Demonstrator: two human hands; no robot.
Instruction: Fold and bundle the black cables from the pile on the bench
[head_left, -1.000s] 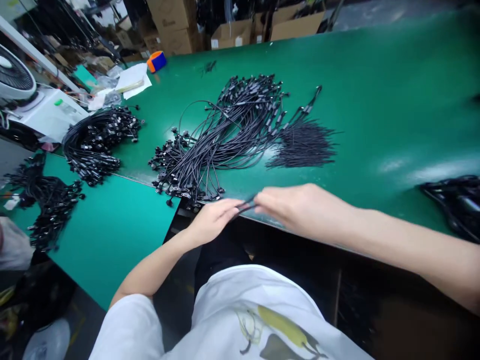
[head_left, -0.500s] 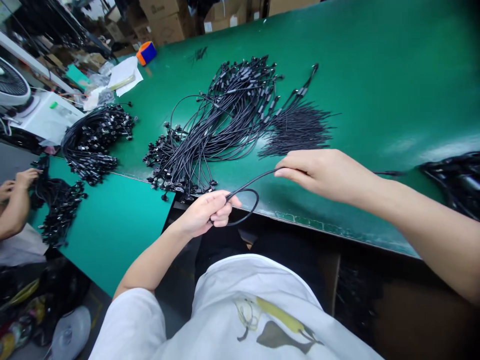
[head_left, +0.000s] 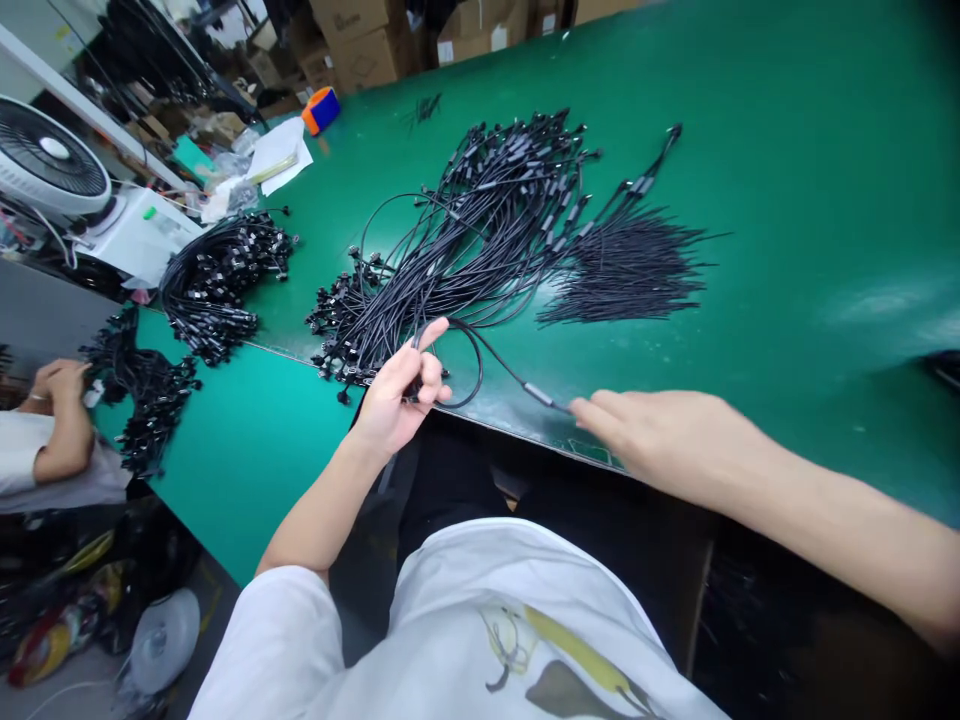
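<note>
A black cable (head_left: 504, 365) is coiled into a loop in my left hand (head_left: 401, 390). Its thumb and curled fingers close on it, with the index finger stuck out. From the loop the cable runs right and down, past a grey sleeve (head_left: 538, 394), to the fingertips of my right hand (head_left: 667, 430). Those fingers are pinched at the cable's end; the plug there is hidden and the hand is slightly blurred. Behind my left hand lies a large heap of similar cables (head_left: 480, 220). Thin black ties (head_left: 637, 270) form a pile to its right.
A second cable bundle (head_left: 225, 270) lies at the left of the green table (head_left: 787, 200). Further left, another person's hands (head_left: 60, 385) are beside more cables (head_left: 157, 410). A fan (head_left: 52, 150), papers (head_left: 277, 155) and an orange-blue roll (head_left: 321, 110) stand at the back left.
My right hand has moved down and slid along to the cable's end, baring the grey sleeve. My left hand has risen slightly, its index finger now extended. The view has shifted left.
</note>
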